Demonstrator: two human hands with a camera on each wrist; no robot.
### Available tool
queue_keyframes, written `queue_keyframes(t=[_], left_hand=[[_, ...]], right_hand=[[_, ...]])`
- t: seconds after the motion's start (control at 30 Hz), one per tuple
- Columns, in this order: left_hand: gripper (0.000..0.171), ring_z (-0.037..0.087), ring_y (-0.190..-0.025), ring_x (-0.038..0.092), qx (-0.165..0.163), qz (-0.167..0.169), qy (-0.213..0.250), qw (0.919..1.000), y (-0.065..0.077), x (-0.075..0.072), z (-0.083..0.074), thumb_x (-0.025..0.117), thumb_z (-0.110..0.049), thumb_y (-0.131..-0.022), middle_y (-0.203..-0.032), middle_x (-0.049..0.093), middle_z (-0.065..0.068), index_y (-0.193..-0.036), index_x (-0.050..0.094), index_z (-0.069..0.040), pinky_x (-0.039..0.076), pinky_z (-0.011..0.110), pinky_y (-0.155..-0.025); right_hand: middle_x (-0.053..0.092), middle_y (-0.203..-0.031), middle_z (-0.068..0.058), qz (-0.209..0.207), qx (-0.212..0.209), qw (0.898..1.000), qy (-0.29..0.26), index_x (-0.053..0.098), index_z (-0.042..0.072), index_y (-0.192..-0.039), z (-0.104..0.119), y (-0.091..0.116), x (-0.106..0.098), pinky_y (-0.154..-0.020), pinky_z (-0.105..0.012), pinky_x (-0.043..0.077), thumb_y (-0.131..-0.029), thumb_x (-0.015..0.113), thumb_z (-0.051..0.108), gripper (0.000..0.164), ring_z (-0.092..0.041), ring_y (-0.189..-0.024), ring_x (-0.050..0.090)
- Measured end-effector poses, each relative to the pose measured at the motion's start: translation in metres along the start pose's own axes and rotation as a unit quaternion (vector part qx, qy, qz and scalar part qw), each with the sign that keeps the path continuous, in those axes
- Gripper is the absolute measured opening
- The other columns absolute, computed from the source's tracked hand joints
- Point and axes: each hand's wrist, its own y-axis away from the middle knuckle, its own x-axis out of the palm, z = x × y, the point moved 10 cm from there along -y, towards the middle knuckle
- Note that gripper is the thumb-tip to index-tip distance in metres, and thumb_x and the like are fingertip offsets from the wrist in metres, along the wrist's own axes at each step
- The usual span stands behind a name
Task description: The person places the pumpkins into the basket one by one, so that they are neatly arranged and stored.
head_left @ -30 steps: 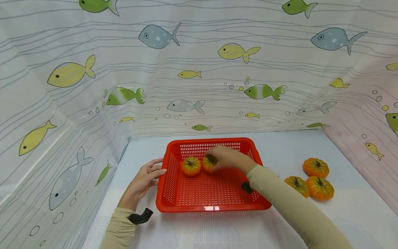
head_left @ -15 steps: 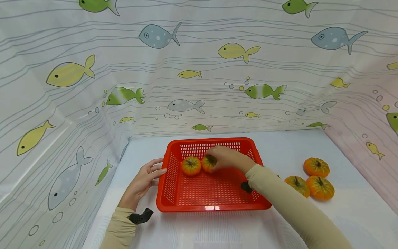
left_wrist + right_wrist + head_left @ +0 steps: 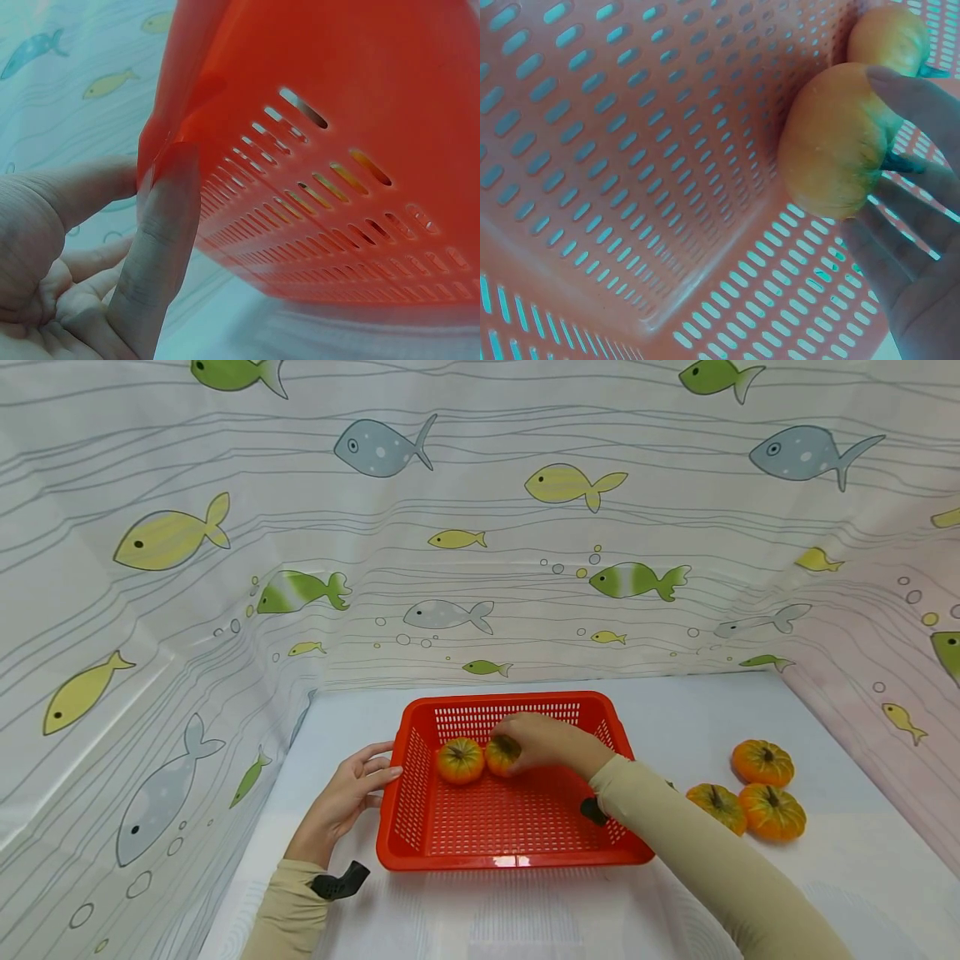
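Note:
Inside the red basket [image 3: 517, 862], my right hand [image 3: 543, 742] grips a small orange pumpkin [image 3: 501, 757] with thumb and fingers spread round it. The right wrist view shows that pumpkin [image 3: 832, 142] with its dark stem toward the palm of the hand [image 3: 922, 255]. A second pumpkin [image 3: 461, 761] sits just left of it on the basket floor. My left hand [image 3: 348, 793] pinches the basket's left rim. In the left wrist view, its thumb and a finger [image 3: 154, 247] lie on either side of the rim [image 3: 169, 112].
Three more pumpkins lie on the table to the right: one at the back [image 3: 763, 763], one at the front right [image 3: 772, 813] and one [image 3: 717, 807] partly behind the right sleeve [image 3: 712, 852]. A fish-patterned curtain [image 3: 420, 652] stands behind and along both sides of the white table [image 3: 660, 710].
My right hand and the pumpkin in it have shifted very slightly left, toward the other pumpkin. The left hand and the basket have stayed in place.

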Motion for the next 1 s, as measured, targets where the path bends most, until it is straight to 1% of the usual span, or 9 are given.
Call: queue_keyframes(t=[0.2,0.27,0.37,0.43,0.5,0.6,0.8,1.0], left_hand=[[0.063,0.013,-0.088,0.076,-0.001,0.0,0.001,1.0,0.0,0.0,0.001,0.066,-0.015,-0.101,-0.103,0.073,-0.004,-0.155,0.035,-0.003,0.064,0.031,-0.07],[0.064,0.013,-0.089,0.076,-0.001,0.0,0.001,1.0,0.0,0.0,0.001,0.066,-0.016,-0.102,-0.104,0.073,-0.004,-0.156,0.035,-0.003,0.064,0.031,-0.071],[0.064,0.013,-0.09,0.076,-0.004,-0.001,0.0,1.0,0.0,0.0,0.001,0.066,-0.017,-0.102,-0.104,0.073,-0.003,-0.156,0.035,-0.004,0.064,0.031,-0.071],[0.064,0.013,-0.09,0.075,-0.004,-0.002,-0.001,1.0,0.0,0.0,0.001,0.066,-0.017,-0.102,-0.104,0.073,-0.004,-0.156,0.035,-0.004,0.064,0.031,-0.071],[0.064,0.013,-0.089,0.075,-0.006,-0.002,0.0,1.0,0.001,0.0,0.001,0.066,-0.017,-0.102,-0.103,0.073,-0.004,-0.156,0.035,-0.004,0.064,0.031,-0.071],[0.064,0.013,-0.088,0.075,-0.007,-0.002,0.002,1.0,0.0,0.001,0.002,0.067,-0.017,-0.101,-0.102,0.073,-0.004,-0.156,0.035,-0.004,0.064,0.03,-0.071],[0.065,0.012,-0.088,0.075,-0.005,-0.003,-0.003,1.0,0.0,-0.001,0.001,0.067,-0.017,-0.101,-0.103,0.073,-0.004,-0.156,0.034,-0.004,0.064,0.031,-0.071],[0.065,0.012,-0.089,0.075,-0.006,-0.004,-0.005,1.0,0.001,-0.002,0.001,0.067,-0.018,-0.101,-0.104,0.073,-0.004,-0.156,0.034,-0.004,0.064,0.031,-0.072]], right_hand=[[0.067,-0.135,-0.01,0.0,0.004,1.0,-0.011,0.063,0.005,-0.138,-0.001,0.004,-0.007,-0.113,-0.042,0.049,-0.086,0.085,0.03,0.062,-0.027,-0.125,0.061],[0.066,-0.137,-0.01,0.001,0.009,1.0,-0.014,0.062,0.005,-0.139,-0.004,0.006,-0.009,-0.114,-0.043,0.048,-0.086,0.085,0.031,0.063,-0.027,-0.126,0.06],[0.064,-0.142,-0.009,0.003,0.019,1.0,-0.023,0.061,0.008,-0.141,-0.008,0.009,-0.011,-0.117,-0.045,0.045,-0.086,0.085,0.032,0.065,-0.028,-0.133,0.058],[0.062,-0.146,-0.009,0.005,0.034,0.999,-0.031,0.06,0.01,-0.143,-0.013,0.011,-0.012,-0.118,-0.046,0.044,-0.086,0.085,0.034,0.067,-0.028,-0.137,0.055],[0.06,-0.148,-0.009,0.002,0.037,0.999,-0.032,0.059,0.01,-0.145,-0.017,0.012,-0.016,-0.119,-0.048,0.043,-0.087,0.084,0.033,0.068,-0.03,-0.141,0.052],[0.06,-0.149,-0.009,-0.009,0.038,0.999,-0.03,0.058,0.009,-0.146,-0.023,0.016,-0.024,-0.118,-0.048,0.044,-0.087,0.084,0.032,0.068,-0.03,-0.14,0.053],[0.063,-0.144,-0.013,-0.037,0.023,0.999,-0.021,0.06,0.006,-0.142,-0.027,0.027,-0.047,-0.116,-0.05,0.046,-0.087,0.084,0.03,0.065,-0.033,-0.136,0.057],[0.064,-0.143,-0.012,-0.06,0.029,0.997,-0.027,0.062,0.006,-0.14,-0.036,0.043,-0.065,-0.116,-0.051,0.046,-0.085,0.086,0.031,0.065,-0.033,-0.138,0.056]])
